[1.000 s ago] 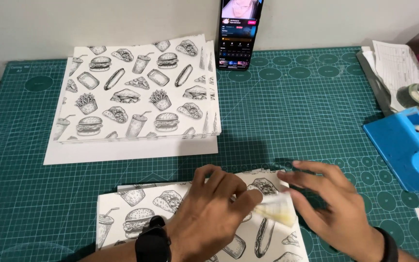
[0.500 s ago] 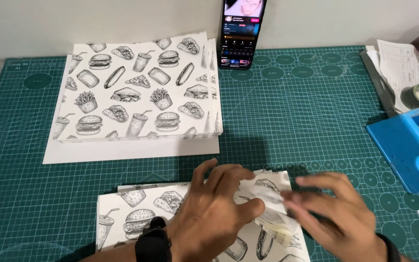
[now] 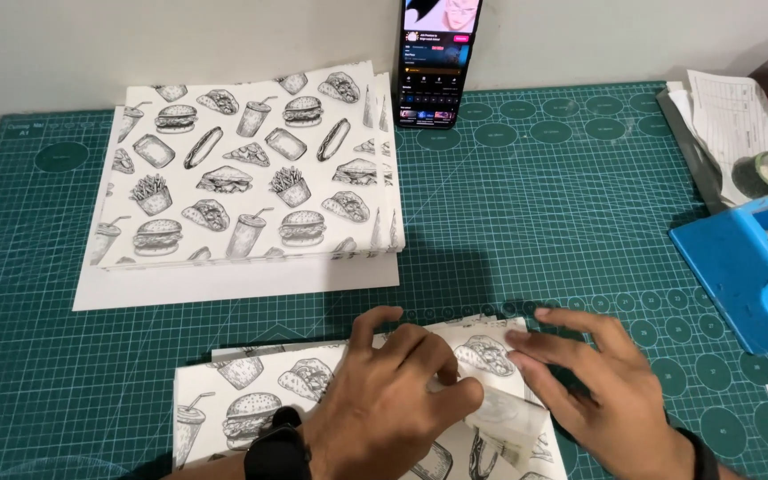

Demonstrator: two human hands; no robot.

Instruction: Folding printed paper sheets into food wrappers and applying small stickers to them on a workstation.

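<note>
Printed paper sheet (image 3: pixel 260 400) (matte, rectangular) pressed flat under left hand (image 3: pixel 384 391) and right hand (image 3: pixel 606 391).

Two hands, left hand (image 3: pixel 393 391) and right hand (image 3: pixel 606 391), are seen. One phone (image 3: pixel 437 62), one blue tape holder (image 3: pixel 753 271) and two paper piles are counted: far pile (image 3: pixel 251 178), near pile (image 3: pixel 251 400).

Printed paper sheet (image 3: pixel 260 404) partly hidden under both hands, bottom cut off, possibly a translucent wrapped item (image 3: pixel 510 418), blurred.

A green gridded cutting mat (image 3: pixel 580 204) lies against a plain pale wall (image 3: pixel 180 40).
</note>
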